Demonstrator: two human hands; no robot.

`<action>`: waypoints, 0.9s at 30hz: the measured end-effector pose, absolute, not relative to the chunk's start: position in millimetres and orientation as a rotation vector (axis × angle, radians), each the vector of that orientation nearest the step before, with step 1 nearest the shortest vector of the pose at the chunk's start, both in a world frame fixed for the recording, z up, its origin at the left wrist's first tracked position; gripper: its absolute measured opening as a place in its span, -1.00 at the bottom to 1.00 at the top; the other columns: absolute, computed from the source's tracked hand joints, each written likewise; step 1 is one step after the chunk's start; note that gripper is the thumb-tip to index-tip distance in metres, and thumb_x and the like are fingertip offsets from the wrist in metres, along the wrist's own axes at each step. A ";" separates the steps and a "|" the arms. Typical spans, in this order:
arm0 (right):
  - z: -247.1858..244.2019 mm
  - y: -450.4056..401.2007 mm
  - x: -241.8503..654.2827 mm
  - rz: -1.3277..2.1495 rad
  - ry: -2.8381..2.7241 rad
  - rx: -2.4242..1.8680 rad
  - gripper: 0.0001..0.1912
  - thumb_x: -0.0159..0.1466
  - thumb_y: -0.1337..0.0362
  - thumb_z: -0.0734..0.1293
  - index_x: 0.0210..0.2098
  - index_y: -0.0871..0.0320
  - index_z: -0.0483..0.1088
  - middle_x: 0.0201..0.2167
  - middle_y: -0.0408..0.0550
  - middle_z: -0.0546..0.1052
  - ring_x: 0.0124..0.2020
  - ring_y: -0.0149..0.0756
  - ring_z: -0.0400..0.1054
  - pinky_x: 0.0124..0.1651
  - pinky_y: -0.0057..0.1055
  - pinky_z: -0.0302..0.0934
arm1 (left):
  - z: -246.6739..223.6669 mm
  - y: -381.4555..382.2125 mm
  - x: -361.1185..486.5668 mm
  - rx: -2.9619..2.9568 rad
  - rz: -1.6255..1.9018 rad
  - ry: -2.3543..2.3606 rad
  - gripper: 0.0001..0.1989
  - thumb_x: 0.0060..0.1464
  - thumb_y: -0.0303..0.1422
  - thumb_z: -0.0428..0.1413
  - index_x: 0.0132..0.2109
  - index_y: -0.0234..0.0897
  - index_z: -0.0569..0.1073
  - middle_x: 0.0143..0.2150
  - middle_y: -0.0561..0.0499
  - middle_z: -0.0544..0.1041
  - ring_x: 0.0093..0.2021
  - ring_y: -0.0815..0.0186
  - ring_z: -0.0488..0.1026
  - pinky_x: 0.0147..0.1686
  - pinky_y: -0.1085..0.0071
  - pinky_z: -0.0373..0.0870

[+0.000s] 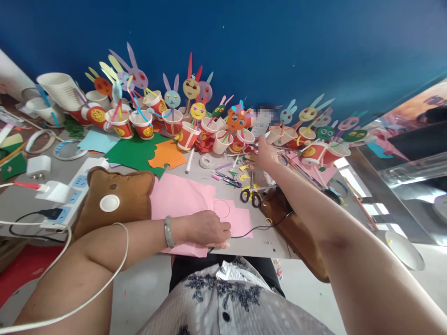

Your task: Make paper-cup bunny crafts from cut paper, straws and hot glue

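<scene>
My left hand (209, 228) rests with curled fingers on pink paper (178, 200) near the table's front edge; what it may pinch is too small to make out. A circle is drawn on the pink paper beside it. My right hand (264, 153) reaches out to the back of the table, by the paper cups and a blurred pale patch; its fingertips and anything in them are not clear. Black-handled scissors (250, 197) lie between my hands, with pens (228, 179) to their left.
Cups with paper animal faces (172, 98) line the blue wall. Green paper (134, 153), orange paper (167, 156), a brown cushion (120, 197), a power strip (75, 195) and white cables are at the left. Another brown cushion (296, 232) overhangs the front edge under my right arm.
</scene>
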State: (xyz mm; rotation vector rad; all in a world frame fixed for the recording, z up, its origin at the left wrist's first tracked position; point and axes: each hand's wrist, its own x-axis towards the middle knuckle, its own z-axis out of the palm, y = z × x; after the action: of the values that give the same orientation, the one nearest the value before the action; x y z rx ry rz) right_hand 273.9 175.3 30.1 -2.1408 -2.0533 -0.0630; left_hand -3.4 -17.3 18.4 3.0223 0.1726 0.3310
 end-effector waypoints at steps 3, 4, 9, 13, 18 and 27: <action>23.9 189.9 266.0 -0.078 -1.976 -2.191 -0.57 0.26 0.24 0.33 0.11 0.20 0.30 -0.26 0.23 0.56 -0.21 0.16 0.49 -0.24 -0.08 0.24 | 18.5 -17.3 -3.6 3.026 0.344 0.176 -0.69 0.34 -0.19 0.05 -0.32 -0.30 0.43 -0.39 0.00 0.46 -0.57 0.34 0.38 -0.64 0.32 0.06; 22.9 192.8 263.9 -0.074 -1.954 -2.202 -0.59 0.27 0.23 0.34 0.09 0.20 0.30 -0.26 0.24 0.56 -0.19 0.16 0.49 -0.22 -0.07 0.25 | 18.4 -17.3 -3.5 3.028 0.349 0.180 -0.69 0.34 -0.20 0.05 -0.33 -0.30 0.43 -0.39 0.00 0.46 -0.58 0.34 0.38 -0.64 0.31 0.05; 28.0 191.3 260.2 0.008 -1.802 -2.170 -0.66 0.27 0.20 0.35 0.00 0.12 0.27 -0.29 0.16 0.55 -0.16 0.17 0.48 -0.13 0.03 0.27 | 19.3 -17.0 -2.7 3.042 0.354 0.182 -0.68 0.34 -0.22 0.04 -0.34 -0.31 0.43 -0.39 0.01 0.45 -0.59 0.37 0.35 -0.64 0.32 0.02; 40.2 159.0 262.3 0.260 -1.594 -1.815 -0.61 0.13 0.28 0.43 -0.17 0.03 0.16 -0.38 -0.04 0.49 -0.27 0.00 0.47 -0.06 0.07 0.31 | 23.0 -16.9 -3.0 3.040 0.314 0.168 -0.68 0.36 -0.27 0.00 -0.36 -0.32 0.43 -0.39 0.00 0.44 -0.61 0.39 0.30 -0.64 0.31 -0.01; 53.0 66.9 252.2 0.553 -1.682 -1.531 -0.58 0.15 0.21 0.43 -0.21 -0.03 0.06 -0.34 -0.14 0.46 -0.27 -0.19 0.48 -0.21 -0.19 0.44 | 23.7 -18.4 -5.2 3.038 0.337 0.154 -0.68 0.37 -0.34 -0.02 -0.37 -0.31 0.43 -0.38 0.00 0.44 -0.61 0.38 0.28 -0.64 0.30 -0.03; 38.4 -35.6 230.1 0.684 -2.077 -1.432 -0.74 0.35 0.18 0.33 -0.16 0.00 0.11 -0.22 -0.02 0.56 -0.13 -0.15 0.55 -0.28 -0.31 0.43 | 20.0 -22.0 -2.7 3.046 0.227 0.183 -0.63 0.38 -0.21 -0.03 -0.28 -0.36 0.50 -0.30 -0.08 0.49 -0.55 0.32 0.41 -0.62 0.28 0.08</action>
State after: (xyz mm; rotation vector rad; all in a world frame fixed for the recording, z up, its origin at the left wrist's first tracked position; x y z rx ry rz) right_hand 230.1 -35.6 38.4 -1.4316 -2.0770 0.6842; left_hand -2.7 -22.0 20.0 3.0465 0.1834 0.2267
